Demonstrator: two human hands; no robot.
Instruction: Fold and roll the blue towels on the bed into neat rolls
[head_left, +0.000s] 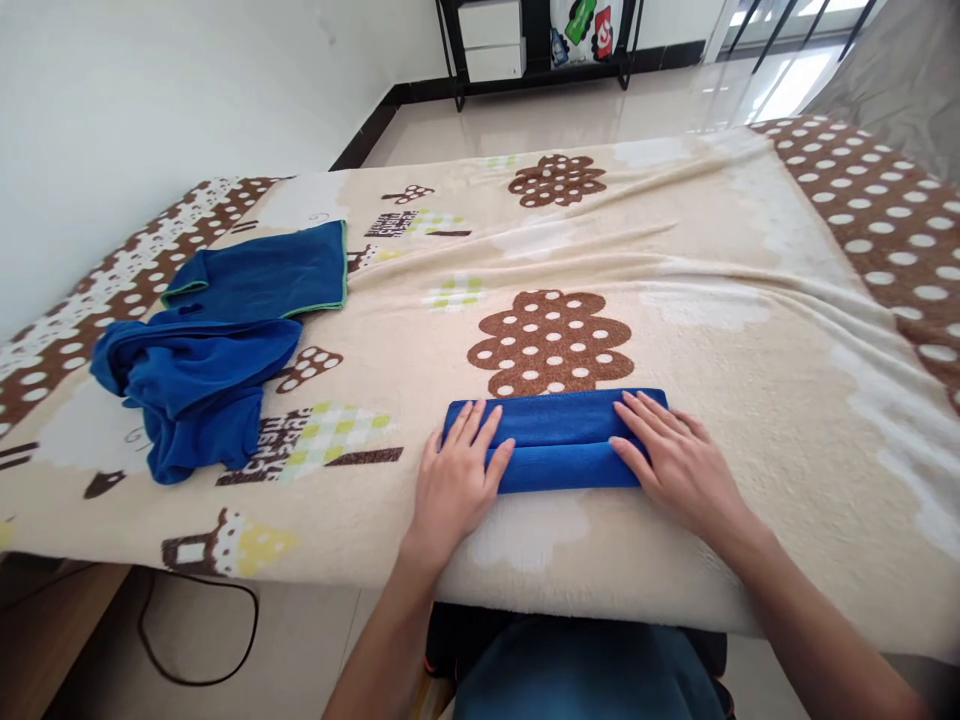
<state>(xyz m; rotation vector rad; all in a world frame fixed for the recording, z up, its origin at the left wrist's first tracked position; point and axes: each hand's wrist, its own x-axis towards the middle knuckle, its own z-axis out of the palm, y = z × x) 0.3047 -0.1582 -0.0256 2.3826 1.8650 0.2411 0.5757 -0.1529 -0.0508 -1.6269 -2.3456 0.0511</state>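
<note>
Left grip (459, 485) and right grip (681, 462) both spread flat, clasping nothing, resting on folded blue cloth (559, 425) atop patterned blanket (750, 390).

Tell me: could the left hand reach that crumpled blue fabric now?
Probably yes: only patterned cream blanket shows between the left hand and the crumpled blue fabric, though that hand rests on folded rectangular blue cloth.

A home, by its cartoon-print blanket (750, 400) and black shelf (537, 42)
</note>
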